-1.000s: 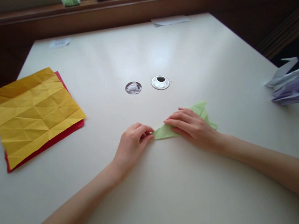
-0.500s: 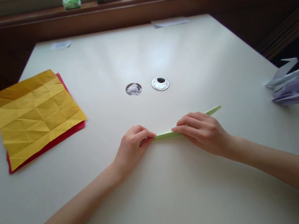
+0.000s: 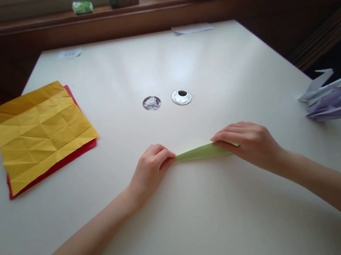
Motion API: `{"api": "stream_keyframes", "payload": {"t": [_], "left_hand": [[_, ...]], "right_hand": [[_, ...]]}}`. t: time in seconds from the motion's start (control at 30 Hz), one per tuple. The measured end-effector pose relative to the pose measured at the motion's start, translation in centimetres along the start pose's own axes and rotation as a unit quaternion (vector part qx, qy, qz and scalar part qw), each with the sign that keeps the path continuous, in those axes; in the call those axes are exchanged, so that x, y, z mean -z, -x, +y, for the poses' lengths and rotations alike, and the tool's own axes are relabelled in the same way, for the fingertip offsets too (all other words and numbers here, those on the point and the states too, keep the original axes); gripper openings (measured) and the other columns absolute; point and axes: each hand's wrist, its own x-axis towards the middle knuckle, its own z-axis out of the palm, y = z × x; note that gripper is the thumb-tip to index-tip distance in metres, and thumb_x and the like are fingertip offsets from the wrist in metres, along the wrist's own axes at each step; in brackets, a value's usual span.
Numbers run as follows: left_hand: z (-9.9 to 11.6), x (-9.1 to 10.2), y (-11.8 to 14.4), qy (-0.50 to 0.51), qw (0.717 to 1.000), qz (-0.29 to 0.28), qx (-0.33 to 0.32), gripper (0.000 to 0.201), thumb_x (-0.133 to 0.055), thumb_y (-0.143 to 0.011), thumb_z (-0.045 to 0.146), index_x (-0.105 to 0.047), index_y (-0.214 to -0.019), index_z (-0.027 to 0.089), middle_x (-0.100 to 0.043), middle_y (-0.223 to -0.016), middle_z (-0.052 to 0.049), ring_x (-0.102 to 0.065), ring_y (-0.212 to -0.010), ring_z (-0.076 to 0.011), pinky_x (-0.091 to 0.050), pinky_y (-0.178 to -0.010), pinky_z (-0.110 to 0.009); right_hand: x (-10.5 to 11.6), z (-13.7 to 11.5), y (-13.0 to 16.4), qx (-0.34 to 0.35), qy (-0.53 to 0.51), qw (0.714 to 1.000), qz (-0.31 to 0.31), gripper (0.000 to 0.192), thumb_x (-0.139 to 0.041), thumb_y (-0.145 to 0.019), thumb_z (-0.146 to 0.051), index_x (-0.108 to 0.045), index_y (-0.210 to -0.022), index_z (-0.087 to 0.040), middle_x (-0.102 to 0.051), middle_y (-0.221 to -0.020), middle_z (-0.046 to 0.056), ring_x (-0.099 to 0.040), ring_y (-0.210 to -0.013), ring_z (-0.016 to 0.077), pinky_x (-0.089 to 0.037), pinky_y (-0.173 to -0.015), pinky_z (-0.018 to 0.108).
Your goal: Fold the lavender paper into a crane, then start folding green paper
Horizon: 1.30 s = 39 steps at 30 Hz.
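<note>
A narrow strip of folded green paper (image 3: 199,153) lies low over the white table (image 3: 188,225), stretched between my two hands. Its left tip is pinched by my left hand (image 3: 150,164), thumb against fingers. My right hand (image 3: 248,142) is closed over the other end, thumb below and fingers on top, and hides the paper's right tip. Between the hands the green paper widens toward the right.
Creased yellow paper (image 3: 44,132) lies on red paper (image 3: 56,170) at the left. Folded white and lilac paper cranes (image 3: 334,101) stand at the right edge. Two round holes, one stuffed with crumpled paper (image 3: 152,103), one with a metal ring (image 3: 181,98), sit mid-table.
My right hand has slid to the right along the green paper, so more of it shows between my hands. The end that stuck out beyond that hand is now hidden. My left hand stays put.
</note>
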Motion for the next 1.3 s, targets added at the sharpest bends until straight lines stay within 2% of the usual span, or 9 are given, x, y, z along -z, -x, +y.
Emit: {"api": "stream_keyframes", "payload": {"t": [0.23,0.47,0.57,0.67,0.73,0.97,1.07,1.2,1.3], "left_hand": [[-0.1,-0.1,0.1,0.007,1.0,-0.003,0.012,0.01,-0.051,-0.082,0.015,-0.061,-0.081,0.018,-0.057,-0.08,-0.002,-0.052,-0.077,-0.0121,-0.044,-0.068,-0.024],[-0.1,0.0,-0.1,0.012,1.0,-0.01,0.021,0.01,-0.051,-0.081,0.014,-0.061,-0.08,0.017,-0.057,-0.08,-0.002,-0.052,-0.076,-0.0122,-0.043,-0.068,-0.024],[-0.1,0.0,0.0,0.008,1.0,-0.012,0.014,0.011,-0.05,-0.082,0.014,-0.061,-0.083,0.019,-0.056,-0.081,-0.002,-0.052,-0.076,-0.0117,-0.043,-0.068,-0.023],[-0.1,0.0,0.2,-0.007,1.0,-0.017,-0.01,0.015,-0.048,-0.083,0.014,-0.061,-0.09,0.02,-0.056,-0.081,-0.002,-0.052,-0.076,-0.0113,-0.043,-0.066,-0.022],[0.0,0.1,0.3,-0.02,0.999,-0.019,-0.032,0.018,-0.046,-0.084,0.014,-0.061,-0.093,0.02,-0.056,-0.082,-0.003,-0.052,-0.076,-0.0112,-0.044,-0.065,-0.022],[0.4,0.3,0.5,-0.048,0.991,-0.052,-0.116,0.027,-0.04,-0.086,0.009,-0.054,-0.107,0.018,-0.063,-0.097,-0.006,-0.052,-0.089,-0.0145,-0.047,-0.074,-0.026],[0.3,0.3,0.5,-0.058,0.987,-0.06,-0.134,0.03,-0.041,-0.085,0.008,-0.053,-0.11,0.018,-0.063,-0.099,-0.006,-0.052,-0.09,-0.0148,-0.047,-0.075,-0.026],[0.1,0.2,0.6,-0.069,0.985,-0.06,-0.147,0.03,-0.042,-0.084,0.006,-0.054,-0.108,0.018,-0.062,-0.1,-0.006,-0.051,-0.09,-0.0149,-0.047,-0.075,-0.026],[0.1,0.3,0.7,-0.069,0.985,-0.061,-0.145,0.03,-0.043,-0.084,0.006,-0.054,-0.109,0.018,-0.061,-0.101,-0.006,-0.05,-0.091,-0.0146,-0.047,-0.076,-0.026]], "right_hand": [[1.1,2.1,-0.5,-0.151,-0.12,0.975,-0.115,0.006,-0.059,-0.076,-0.025,-0.064,-0.077,-0.023,-0.066,-0.078,-0.003,-0.057,-0.063,0.0112,-0.042,-0.059,0.023],[1.0,4.2,0.1,-0.266,-0.27,0.912,-0.158,0.016,-0.065,-0.067,-0.035,-0.061,-0.068,-0.02,-0.061,-0.066,-0.001,-0.055,-0.062,0.013,-0.043,-0.056,0.024],[0.6,4.4,1.0,-0.226,-0.316,0.915,-0.109,0.014,-0.063,-0.07,-0.032,-0.059,-0.064,-0.02,-0.061,-0.07,0.001,-0.057,-0.064,0.0136,-0.045,-0.06,0.025],[0.1,3.9,2.2,-0.169,-0.281,0.944,-0.04,0.006,-0.061,-0.07,-0.023,-0.061,-0.065,-0.021,-0.062,-0.075,0.002,-0.058,-0.066,0.0137,-0.045,-0.06,0.026],[-0.1,3.6,2.8,-0.148,-0.251,0.957,-0.009,0.01,-0.056,-0.072,-0.016,-0.063,-0.067,-0.022,-0.063,-0.077,0.002,-0.059,-0.069,0.0139,-0.046,-0.061,0.026],[0.5,3.9,3.6,-0.091,-0.196,0.976,-0.016,0.019,-0.049,-0.077,-0.013,-0.063,-0.069,-0.023,-0.068,-0.083,0.002,-0.063,-0.075,0.0147,-0.051,-0.061,0.026],[1.6,3.7,3.2,-0.074,-0.157,0.984,-0.029,0.021,-0.047,-0.079,-0.013,-0.062,-0.068,-0.024,-0.069,-0.084,0.0,-0.065,-0.074,0.0159,-0.053,-0.062,0.028],[3.7,1.5,1.2,-0.112,-0.094,0.987,0.059,0.022,-0.047,-0.079,-0.011,-0.063,-0.075,-0.026,-0.068,-0.088,0.001,-0.065,-0.078,0.0195,-0.053,-0.066,0.033],[4.4,-1.0,-0.7,-0.062,-0.102,0.99,0.072,0.022,-0.05,-0.078,-0.01,-0.063,-0.085,-0.027,-0.068,-0.091,0.002,-0.064,-0.084,0.0192,-0.053,-0.073,0.033]]}}
